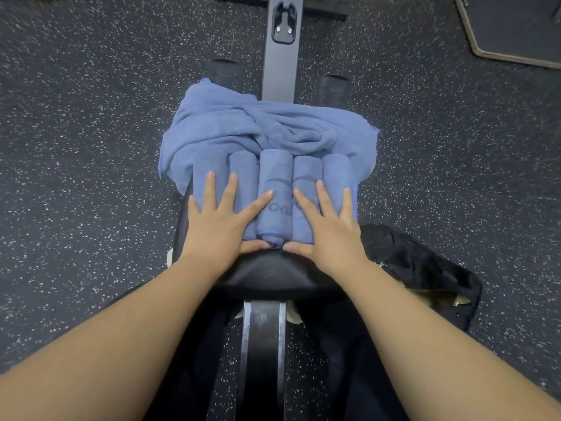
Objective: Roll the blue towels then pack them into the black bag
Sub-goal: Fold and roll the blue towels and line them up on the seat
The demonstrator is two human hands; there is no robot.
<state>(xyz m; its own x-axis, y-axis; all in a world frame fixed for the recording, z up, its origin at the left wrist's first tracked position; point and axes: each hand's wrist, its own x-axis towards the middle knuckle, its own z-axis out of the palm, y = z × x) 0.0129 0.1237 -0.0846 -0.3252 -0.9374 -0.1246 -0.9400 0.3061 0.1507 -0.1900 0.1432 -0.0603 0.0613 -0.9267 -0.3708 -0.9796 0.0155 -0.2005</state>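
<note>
Several rolled blue towels (pixel 274 174) lie side by side on a black padded bench seat (pixel 270 275). Behind them sits a crumpled heap of loose blue towels (pixel 267 123). My left hand (pixel 221 223) lies flat with spread fingers on the left rolls, its thumb against the near end of the middle roll. My right hand (pixel 326 229) lies flat in the same way on the right rolls, thumb at the same end. The black bag (pixel 425 268) lies slumped on the floor to the right of the bench, close to my right forearm.
The bench's grey metal beam (pixel 279 56) runs away from me, with two black foam rollers (pixel 224 72) beside it. Speckled dark rubber floor lies all around. A dark mat with a pale border (pixel 516 28) sits at the top right.
</note>
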